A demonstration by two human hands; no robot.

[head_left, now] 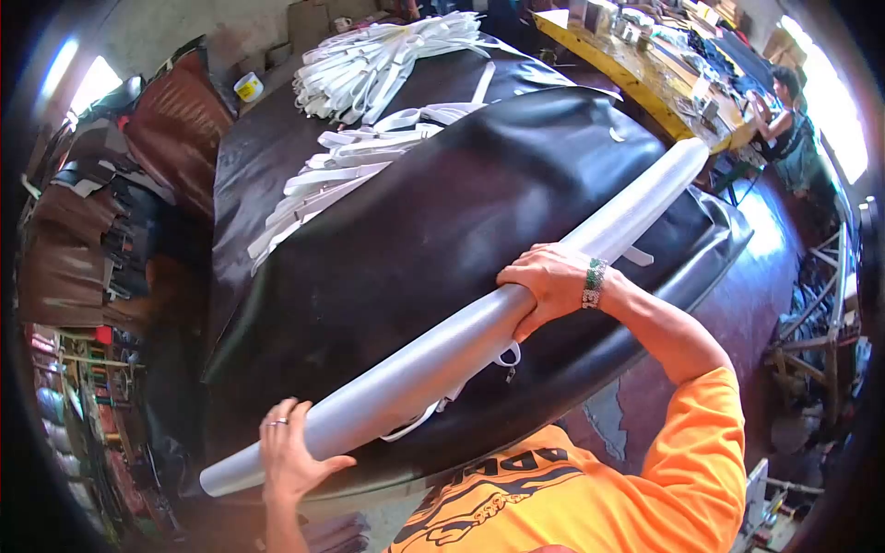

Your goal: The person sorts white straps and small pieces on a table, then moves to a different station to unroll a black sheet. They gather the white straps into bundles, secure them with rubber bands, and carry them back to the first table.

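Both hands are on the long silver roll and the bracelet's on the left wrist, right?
Not quite: the head view shows the bracelet on the right wrist. The left hand and right hand are indeed on the long silver roll.

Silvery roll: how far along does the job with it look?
Done, apparently: the silvery roll is already a long tube. In hand: the left hand is on it near its lower end, the right hand around its middle, above the dark sheet. Possibly left: dealing with the white strap poking out beside the roll, though whether that belongs to the job can't be told.
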